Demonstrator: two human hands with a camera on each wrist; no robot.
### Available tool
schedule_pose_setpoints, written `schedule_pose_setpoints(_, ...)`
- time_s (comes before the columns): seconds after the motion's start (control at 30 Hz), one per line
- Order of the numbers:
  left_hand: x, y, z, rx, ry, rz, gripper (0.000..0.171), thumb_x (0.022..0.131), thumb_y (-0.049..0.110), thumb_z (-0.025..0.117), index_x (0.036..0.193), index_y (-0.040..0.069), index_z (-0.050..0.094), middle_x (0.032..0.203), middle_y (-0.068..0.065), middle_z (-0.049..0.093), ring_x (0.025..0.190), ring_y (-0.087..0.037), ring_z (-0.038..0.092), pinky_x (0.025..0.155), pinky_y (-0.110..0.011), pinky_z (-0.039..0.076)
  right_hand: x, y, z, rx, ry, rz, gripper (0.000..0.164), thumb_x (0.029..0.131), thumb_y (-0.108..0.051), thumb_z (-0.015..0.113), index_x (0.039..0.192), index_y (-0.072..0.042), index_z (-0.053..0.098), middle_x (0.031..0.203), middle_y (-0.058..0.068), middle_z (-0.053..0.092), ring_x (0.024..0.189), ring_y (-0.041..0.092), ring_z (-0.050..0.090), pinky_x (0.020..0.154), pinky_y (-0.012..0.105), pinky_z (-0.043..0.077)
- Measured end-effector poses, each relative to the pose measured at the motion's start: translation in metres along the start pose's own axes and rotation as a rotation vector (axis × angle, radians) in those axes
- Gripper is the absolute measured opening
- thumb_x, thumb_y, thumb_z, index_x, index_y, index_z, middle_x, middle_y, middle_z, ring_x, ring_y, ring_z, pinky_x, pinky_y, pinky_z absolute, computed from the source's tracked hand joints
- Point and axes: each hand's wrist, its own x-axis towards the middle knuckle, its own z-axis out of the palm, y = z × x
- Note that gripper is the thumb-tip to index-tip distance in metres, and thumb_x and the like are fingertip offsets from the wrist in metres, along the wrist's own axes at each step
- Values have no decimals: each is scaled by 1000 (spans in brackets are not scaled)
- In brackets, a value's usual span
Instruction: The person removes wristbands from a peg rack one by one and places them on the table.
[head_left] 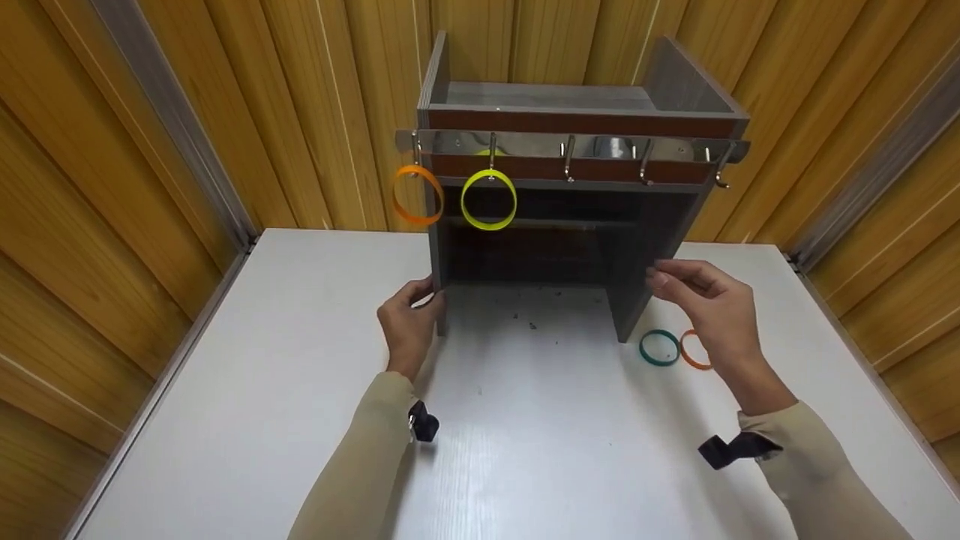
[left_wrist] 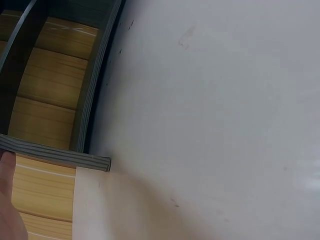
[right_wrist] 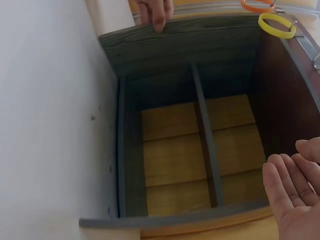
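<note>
A grey wooden shelf unit (head_left: 634, 255) stands upright on the table. My left hand (head_left: 409, 322) pinches the front edge of its left side panel; the right wrist view shows fingertips (right_wrist: 159, 22) over that edge. Beside the right panel, my right hand (head_left: 716, 307) is raised with loosely bent fingers and holds nothing, its palm bare in the right wrist view. A metal hook rail (head_left: 532, 145) runs across the upper front. An orange ring (head_left: 418, 220) hangs from its leftmost hook and a yellow ring (head_left: 489, 226) from the second.
Right of the unit, a teal ring (head_left: 660, 364) and another orange ring (head_left: 697, 367) lie on the white table (head_left: 315, 420), the latter partly hidden by my right hand. Small dark specks dot the tabletop. Wood-slatted walls (head_left: 360, 112) enclose the back and sides.
</note>
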Motion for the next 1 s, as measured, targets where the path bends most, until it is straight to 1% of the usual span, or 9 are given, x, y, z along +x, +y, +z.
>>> schedule_pose_setpoints(0.17,0,-1,4,29,5,23,23,87,-7,82,108,2,81,105,-9,80,102,-24,77,85,-32,63,6,-8,16,121,-18,-30,35,100,-9,76,127,11,68,117,10,78,103,20,77,93,31,59)
schedule_pose_setpoints(0.43,-2,1,9,28,14,3,25,86,-10,82,107,2,81,104,-10,80,101,-25,77,85,-35,64,12,-21,40,93,-49,-56,35,101,-12,75,129,8,68,122,13,76,108,19,75,96,31,58)
schedule_pose_setpoints(0.77,-2,0,6,28,20,-13,24,85,-9,83,107,2,81,104,-10,80,101,-25,77,84,-32,64,23,-38,72,142,-75,-113,28,100,-5,74,126,5,71,120,17,75,107,24,76,95,35,60)
schedule_pose_setpoints(0.87,-2,0,5,26,20,-15,24,85,-9,83,106,3,81,104,-9,80,101,-24,77,83,-30,63,26,-42,81,152,-86,-125,26,100,-5,74,125,3,72,120,16,75,107,26,76,95,35,60)
schedule_pose_setpoints(1.0,-2,0,3,25,23,-21,23,86,-7,83,106,3,81,104,-9,80,101,-24,77,82,-29,64,30,-48,92,189,-109,-145,25,100,-5,74,124,3,73,119,17,75,107,30,75,94,37,60)
